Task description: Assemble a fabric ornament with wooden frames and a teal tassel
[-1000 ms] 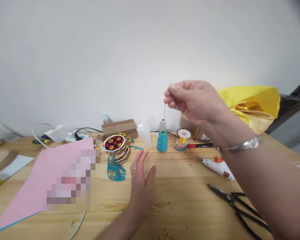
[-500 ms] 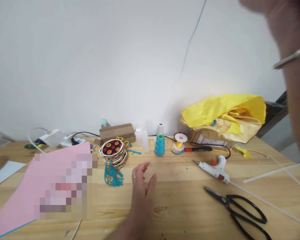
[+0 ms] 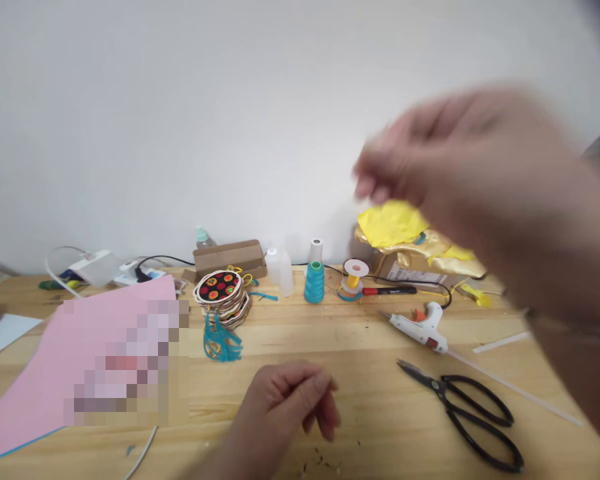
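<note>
My left hand (image 3: 295, 403) is low over the middle of the table, fingers curled and thumb pressed against the index finger. Whatever it may hold does not show. Raised high on the right, my right hand (image 3: 430, 153) is smeared by motion. Its fingertips look pinched together, and I cannot make out anything between them. Beyond my left hand stands a teal cone of thread (image 3: 315, 285). To its left lies a stack of round embroidered-pattern pieces (image 3: 221, 290) with teal tassels (image 3: 223, 341) hanging from it.
Black-handled scissors (image 3: 455, 407) and a white glue gun (image 3: 423, 327) lie at right. Behind them, yellow fabric (image 3: 390, 223) covers a cardboard box (image 3: 410, 267). Plastic bottles (image 3: 280, 273) and a ribbon spool (image 3: 355, 270) stand near the wall. A pink sheet (image 3: 105, 313) is at left.
My right hand has come down and leftward into view. My left hand has curled its fingers and drawn nearer. The teal thread strand seen rising across the wall no longer shows.
</note>
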`<move>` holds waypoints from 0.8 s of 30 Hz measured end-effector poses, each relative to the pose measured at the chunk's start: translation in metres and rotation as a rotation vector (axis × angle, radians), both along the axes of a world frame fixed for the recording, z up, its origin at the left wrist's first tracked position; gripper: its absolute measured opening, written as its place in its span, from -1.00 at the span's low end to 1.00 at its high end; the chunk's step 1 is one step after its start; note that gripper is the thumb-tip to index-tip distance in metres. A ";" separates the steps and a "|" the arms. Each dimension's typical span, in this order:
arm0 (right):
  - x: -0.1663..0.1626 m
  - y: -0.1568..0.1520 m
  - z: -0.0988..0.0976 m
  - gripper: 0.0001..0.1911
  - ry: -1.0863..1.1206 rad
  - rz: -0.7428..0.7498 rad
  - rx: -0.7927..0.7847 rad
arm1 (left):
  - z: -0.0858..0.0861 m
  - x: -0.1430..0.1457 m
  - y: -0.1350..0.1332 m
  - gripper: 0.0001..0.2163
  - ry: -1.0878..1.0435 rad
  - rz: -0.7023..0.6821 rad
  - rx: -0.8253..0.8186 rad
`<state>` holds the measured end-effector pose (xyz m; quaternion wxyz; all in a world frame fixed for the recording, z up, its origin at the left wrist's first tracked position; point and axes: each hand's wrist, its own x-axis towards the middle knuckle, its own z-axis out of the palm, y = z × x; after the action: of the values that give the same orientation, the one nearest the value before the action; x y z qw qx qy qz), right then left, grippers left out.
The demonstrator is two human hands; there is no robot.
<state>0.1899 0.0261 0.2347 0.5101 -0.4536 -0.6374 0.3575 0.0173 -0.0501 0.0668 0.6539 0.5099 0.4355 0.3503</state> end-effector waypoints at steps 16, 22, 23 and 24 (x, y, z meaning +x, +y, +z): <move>-0.022 -0.095 -0.188 -0.80 -0.349 0.262 -0.082 | -0.041 0.009 -0.019 -0.71 -0.733 -0.008 -0.815; -0.022 -0.109 -0.215 -0.81 -0.336 0.332 0.066 | -0.040 0.010 -0.016 -0.87 -0.625 0.122 -0.691; -0.023 -0.110 -0.219 -0.80 -0.335 0.332 0.078 | -0.040 0.009 -0.014 -0.87 -0.587 0.104 -0.673; -0.023 -0.111 -0.222 -0.79 -0.339 0.333 0.089 | -0.040 0.009 -0.013 -0.87 -0.544 0.091 -0.663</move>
<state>0.1665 -0.0848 0.0122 0.3494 -0.3729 -0.7950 0.3267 0.0264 -0.0631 0.0267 0.8573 0.1416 0.3583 0.3415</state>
